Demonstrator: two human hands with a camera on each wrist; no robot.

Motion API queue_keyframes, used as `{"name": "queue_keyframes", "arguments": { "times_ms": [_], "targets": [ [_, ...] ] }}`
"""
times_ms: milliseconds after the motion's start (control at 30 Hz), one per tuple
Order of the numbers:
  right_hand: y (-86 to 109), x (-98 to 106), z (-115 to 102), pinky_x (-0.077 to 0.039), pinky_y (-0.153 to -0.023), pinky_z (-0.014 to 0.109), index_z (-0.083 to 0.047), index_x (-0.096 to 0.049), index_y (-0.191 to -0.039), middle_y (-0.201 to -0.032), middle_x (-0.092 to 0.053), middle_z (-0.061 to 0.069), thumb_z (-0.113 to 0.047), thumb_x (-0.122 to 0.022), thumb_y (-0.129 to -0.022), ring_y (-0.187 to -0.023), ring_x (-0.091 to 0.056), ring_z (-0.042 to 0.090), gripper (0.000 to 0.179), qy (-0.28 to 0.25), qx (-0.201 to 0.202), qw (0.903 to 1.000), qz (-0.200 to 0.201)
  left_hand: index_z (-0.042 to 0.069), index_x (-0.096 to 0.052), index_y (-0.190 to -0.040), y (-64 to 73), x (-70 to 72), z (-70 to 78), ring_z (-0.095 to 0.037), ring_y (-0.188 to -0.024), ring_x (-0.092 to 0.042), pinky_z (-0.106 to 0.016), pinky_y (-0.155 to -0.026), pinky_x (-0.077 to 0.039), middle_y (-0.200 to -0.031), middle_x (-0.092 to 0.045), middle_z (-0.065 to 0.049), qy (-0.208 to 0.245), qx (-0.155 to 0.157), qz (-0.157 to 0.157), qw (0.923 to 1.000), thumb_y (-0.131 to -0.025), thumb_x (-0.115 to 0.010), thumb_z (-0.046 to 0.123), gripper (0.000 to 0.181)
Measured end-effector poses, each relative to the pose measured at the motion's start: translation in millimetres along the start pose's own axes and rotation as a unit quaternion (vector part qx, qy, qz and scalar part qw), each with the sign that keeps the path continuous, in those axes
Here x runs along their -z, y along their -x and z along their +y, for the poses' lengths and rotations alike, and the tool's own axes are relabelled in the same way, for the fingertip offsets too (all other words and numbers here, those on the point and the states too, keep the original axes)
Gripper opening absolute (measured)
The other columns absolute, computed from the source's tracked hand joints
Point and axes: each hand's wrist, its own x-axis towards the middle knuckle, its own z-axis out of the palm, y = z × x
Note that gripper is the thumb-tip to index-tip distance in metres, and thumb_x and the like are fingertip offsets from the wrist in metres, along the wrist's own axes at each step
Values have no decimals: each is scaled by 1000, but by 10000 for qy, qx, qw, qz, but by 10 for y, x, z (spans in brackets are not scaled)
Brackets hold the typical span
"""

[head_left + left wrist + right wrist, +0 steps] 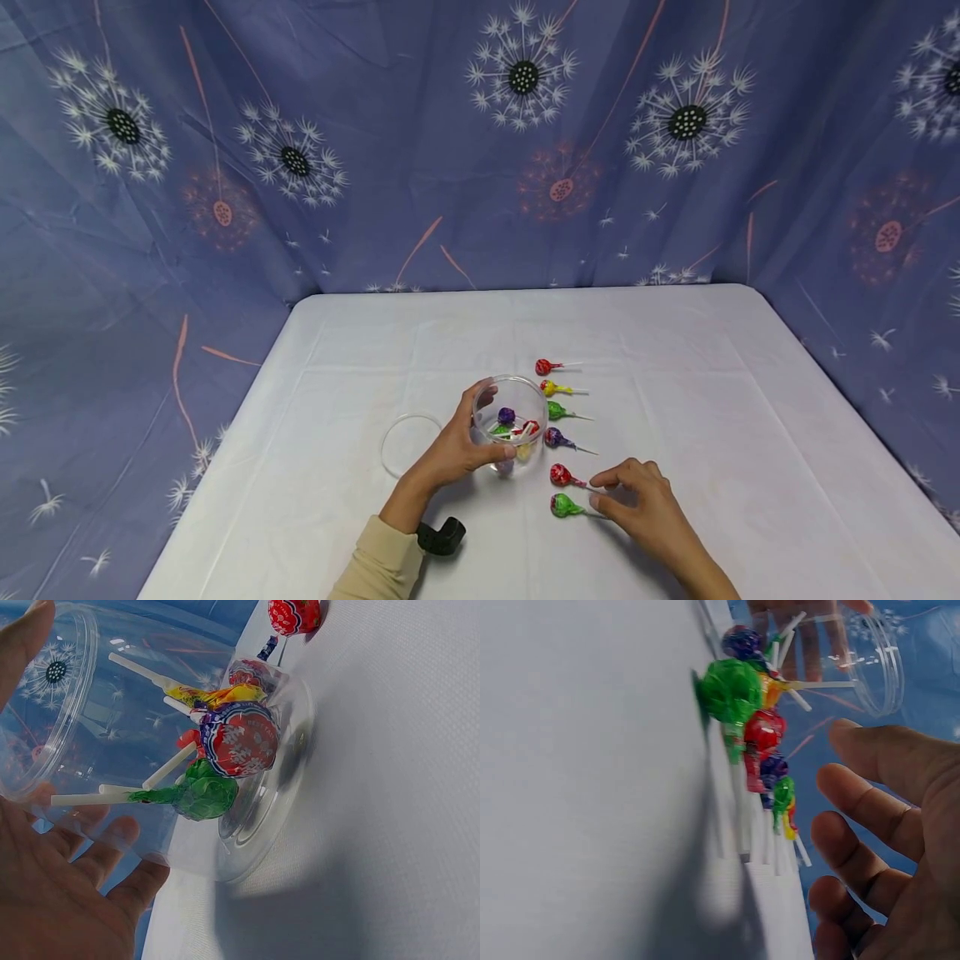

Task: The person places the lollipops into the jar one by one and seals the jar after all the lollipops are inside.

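My left hand point(453, 450) grips a clear plastic jar point(512, 377) around its side, tilted in the left wrist view. Inside it lie several wrapped lollipops, among them a green one point(206, 789) and a purple-and-red one point(241, 740). To the jar's right, more lollipops form a column, sticks pointing right. Nearest me are a green lollipop point(564, 505) and a red lollipop point(560, 475). My right hand point(643, 504) hovers at their stick ends with thumb and fingers spread; in the right wrist view nothing sits between them.
Farther up the column lie a purple lollipop point(556, 437), a green, a yellow point(550, 388) and a red one point(543, 367). A clear round lid point(411, 416) rests on the white table point(337, 375), left of the jar. A patterned blue curtain point(420, 167) hangs behind.
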Motion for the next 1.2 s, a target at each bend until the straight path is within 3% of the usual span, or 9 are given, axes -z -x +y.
{"name": "queue_keyframes", "arguments": {
  "times_ms": [233, 467, 633, 833, 1067, 1200],
  "targets": [
    [90, -91, 24, -27, -70, 25, -32, -69, -80, -78, -57, -21, -15, -82, -66, -76, -38, -1, 25, 50, 230, 9996, 139, 32, -15, -148, 2, -4, 31, -23, -143, -27, -52, -116, -19, -154, -29, -6, 4, 62, -25, 10000, -75, -79, 25, 97],
    [127, -155, 43, -26, -68, 26, -32, -68, -77, -73, -53, -21, -13, -83, -62, -73, -38, -1, 29, 84, 386, 9990, 218, 16, -15, -150, 86, 37, 293, -32, -143, -26, -54, -115, -19, -152, -29, -15, 85, 75, -161, 9998, -77, -77, 19, 96],
    [120, -195, 59, -26, -69, 26, -32, -68, -77, -71, -49, -22, -13, -84, -61, -73, -36, -2, 30, 363, 357, 9985, 210, 14, -16, -150, 120, 51, 379, -32, -142, -27, -54, -115, -20, -151, -30, -15, 111, 81, -150, 9998, -78, -77, 19, 94],
    [123, -233, 60, -24, -70, 27, -36, -66, -75, -72, -45, -23, -13, -84, -63, -74, -33, -2, 31, 579, 195, 9980, 176, 15, -16, -150, 117, 45, 351, -32, -143, -26, -55, -115, -19, -152, -30, -16, 114, 24, -138, 9998, -77, -77, 19, 95],
    [122, -236, 54, -22, -69, 26, -39, -65, -72, -70, -44, -23, -11, -83, -64, -72, -31, -2, 34, 552, 240, 9977, 305, 34, -17, -147, -2, -2, -4, -24, -142, -28, -54, -115, -20, -153, -30, -11, 77, -66, -24, 9999, -74, -80, 35, 97],
    [124, -228, 52, -22, -69, 26, -38, -67, -73, -69, -44, -23, -12, -82, -66, -72, -32, -1, 31, 384, 46, 9991, 184, 34, -16, -147, 2, -3, -4, -25, -142, -29, -55, -115, -20, -153, -30, -12, 70, -55, -42, 10000, -74, -80, 36, 97]
  ]
}}
